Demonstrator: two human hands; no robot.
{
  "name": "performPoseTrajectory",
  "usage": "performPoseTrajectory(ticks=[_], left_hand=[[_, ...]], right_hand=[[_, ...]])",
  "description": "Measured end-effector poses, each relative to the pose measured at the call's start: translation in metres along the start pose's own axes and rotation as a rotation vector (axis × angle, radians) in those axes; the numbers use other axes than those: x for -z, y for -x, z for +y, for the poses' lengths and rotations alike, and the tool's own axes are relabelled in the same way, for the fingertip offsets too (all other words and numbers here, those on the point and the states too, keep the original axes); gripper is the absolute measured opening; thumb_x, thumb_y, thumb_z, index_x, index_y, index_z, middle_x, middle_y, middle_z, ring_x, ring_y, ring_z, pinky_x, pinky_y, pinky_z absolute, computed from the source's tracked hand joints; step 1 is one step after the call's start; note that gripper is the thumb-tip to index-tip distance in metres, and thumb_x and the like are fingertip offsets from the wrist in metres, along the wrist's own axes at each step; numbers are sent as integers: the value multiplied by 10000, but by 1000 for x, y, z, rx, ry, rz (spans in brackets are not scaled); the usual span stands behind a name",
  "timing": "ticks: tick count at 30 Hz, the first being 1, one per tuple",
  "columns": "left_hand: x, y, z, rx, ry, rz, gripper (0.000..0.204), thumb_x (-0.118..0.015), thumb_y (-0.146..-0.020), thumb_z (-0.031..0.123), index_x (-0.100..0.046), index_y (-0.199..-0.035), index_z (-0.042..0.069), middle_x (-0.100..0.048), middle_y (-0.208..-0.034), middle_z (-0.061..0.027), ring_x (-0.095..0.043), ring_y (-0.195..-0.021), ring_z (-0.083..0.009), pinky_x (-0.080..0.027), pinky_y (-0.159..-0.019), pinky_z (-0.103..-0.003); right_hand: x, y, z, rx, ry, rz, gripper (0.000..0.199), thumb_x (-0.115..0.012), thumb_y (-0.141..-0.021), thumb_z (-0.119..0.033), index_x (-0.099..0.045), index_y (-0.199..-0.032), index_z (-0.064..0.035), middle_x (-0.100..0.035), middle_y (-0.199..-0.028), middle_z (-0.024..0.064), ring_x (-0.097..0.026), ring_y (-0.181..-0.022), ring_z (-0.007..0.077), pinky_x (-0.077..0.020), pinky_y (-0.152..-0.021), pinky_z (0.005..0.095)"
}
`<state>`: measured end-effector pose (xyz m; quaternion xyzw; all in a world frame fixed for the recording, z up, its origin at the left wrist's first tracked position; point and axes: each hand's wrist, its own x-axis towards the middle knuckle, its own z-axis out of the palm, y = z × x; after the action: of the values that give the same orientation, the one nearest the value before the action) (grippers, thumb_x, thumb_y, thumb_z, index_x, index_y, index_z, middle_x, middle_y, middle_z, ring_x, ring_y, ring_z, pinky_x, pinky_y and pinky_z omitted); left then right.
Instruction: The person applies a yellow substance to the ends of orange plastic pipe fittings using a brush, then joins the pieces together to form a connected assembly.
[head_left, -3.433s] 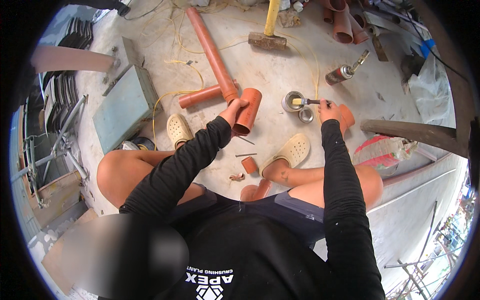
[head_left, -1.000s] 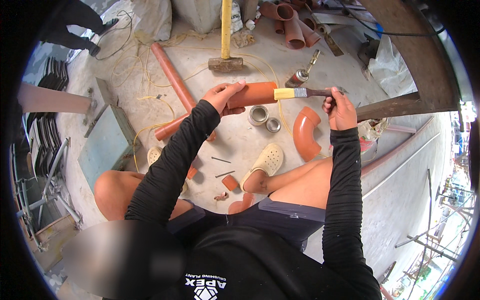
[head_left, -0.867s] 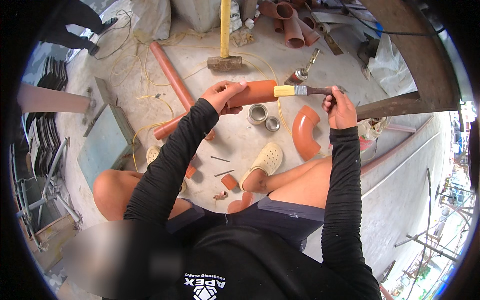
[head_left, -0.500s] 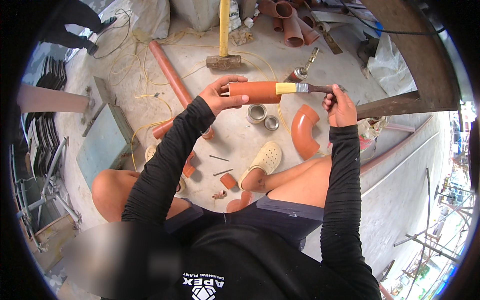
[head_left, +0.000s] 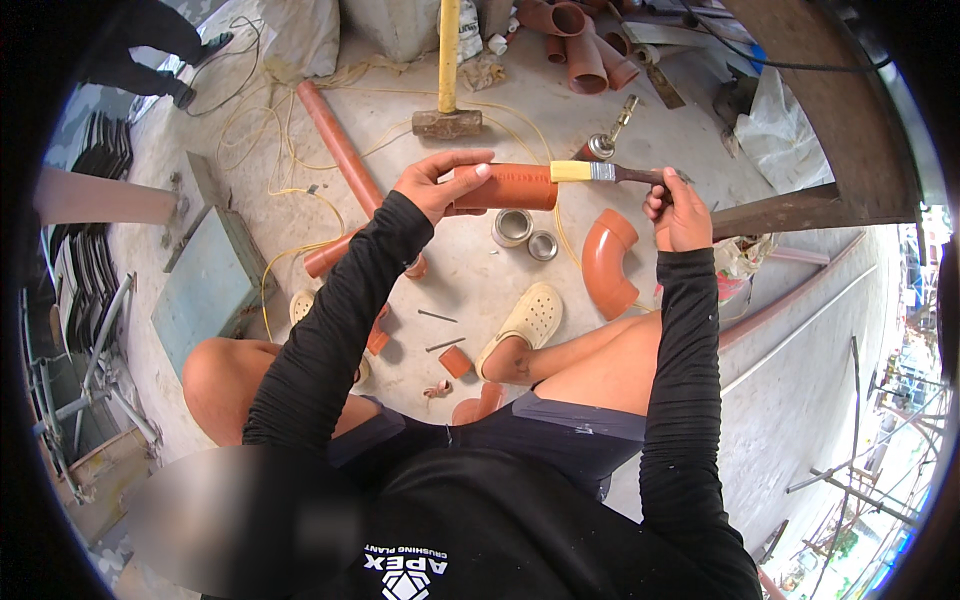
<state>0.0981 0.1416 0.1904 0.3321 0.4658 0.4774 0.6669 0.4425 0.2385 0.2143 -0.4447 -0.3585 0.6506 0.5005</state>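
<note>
My left hand point(head_left: 440, 187) is wrapped round one end of a short orange plastic pipe point(head_left: 518, 188), its thumb along the top. The pipe lies nearly level in the air. From the other side, my right hand point(head_left: 683, 212) grips the dark handle of a paintbrush point(head_left: 588, 172). Its yellow bristles meet the upper part of the pipe's free end. On the floor below stand an uncovered tin point(head_left: 512, 228) and a smaller can point(head_left: 543, 246). An orange pipe bend point(head_left: 608, 264) lies under the right hand.
A sledgehammer point(head_left: 447, 124) and a blowtorch point(head_left: 602, 146) stand farther off. A long orange pipe point(head_left: 340, 148) lies left, near a yellow cord. Two rods point(head_left: 446, 345) and a small pipe piece point(head_left: 455, 362) are between my feet. Far left, another person's legs point(head_left: 150, 50) show.
The pipe has turned in my left hand, so a printed line now shows along it, and my thumb has moved up onto its top. The right hand and brush have barely moved.
</note>
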Motion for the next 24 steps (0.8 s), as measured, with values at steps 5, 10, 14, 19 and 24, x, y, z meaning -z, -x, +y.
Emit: performPoseTrajectory(ticks=[5, 10, 14, 19, 24], left_hand=[[-2, -3, -4, -55, -35, 65, 525, -783, -878, 249, -549, -1314, 74, -623, -1217, -116, -646, -1106, -215, -573, -945, -386], [1, -6, -6, -79, -59, 52, 587, -829, -830, 228, -544, -1320, 77, -613, -1229, -119, -635, -1122, -227, -537, -1004, -358], [-1, -3, -3, -117, -104, 28, 603, -831, -827, 208, -528, -1334, 86, -589, -1252, -113, -614, -1144, -220, -542, -1000, -360], [-6, 2, 1, -81, -28, -2, 597, -822, -833, 188, -515, -1339, 104, -543, -1293, -87, -594, -1159, -204, -575, -960, -382], [-7, 1, 0, -147, -63, -46, 521, -796, -860, 191, -538, -1306, 109, -545, -1279, -77, -611, -1128, -198, -587, -946, -383]], right_hand=[[0, 0, 0, 14, 8, -25, 218, -658, -968, -197, -633, -1015, 15, -563, -779, 46, -507, -673, 148, -416, -606, 291], [2, -2, 1, 7, -1, -20, 222, -658, -968, -202, -628, -1011, 13, -560, -789, 45, -501, -675, 147, -415, -607, 290], [4, -3, 1, 8, -10, -21, 221, -658, -968, -206, -622, -1007, 9, -559, -796, 45, -498, -676, 145, -414, -605, 290], [3, -2, 1, 26, -9, -12, 220, -658, -968, -203, -621, -1011, 10, -560, -798, 45, -497, -673, 143, -412, -599, 287], [1, -2, 0, 23, -15, 2, 227, -660, -967, -201, -621, -1014, 18, -559, -796, 46, -495, -667, 143, -412, -595, 286]])
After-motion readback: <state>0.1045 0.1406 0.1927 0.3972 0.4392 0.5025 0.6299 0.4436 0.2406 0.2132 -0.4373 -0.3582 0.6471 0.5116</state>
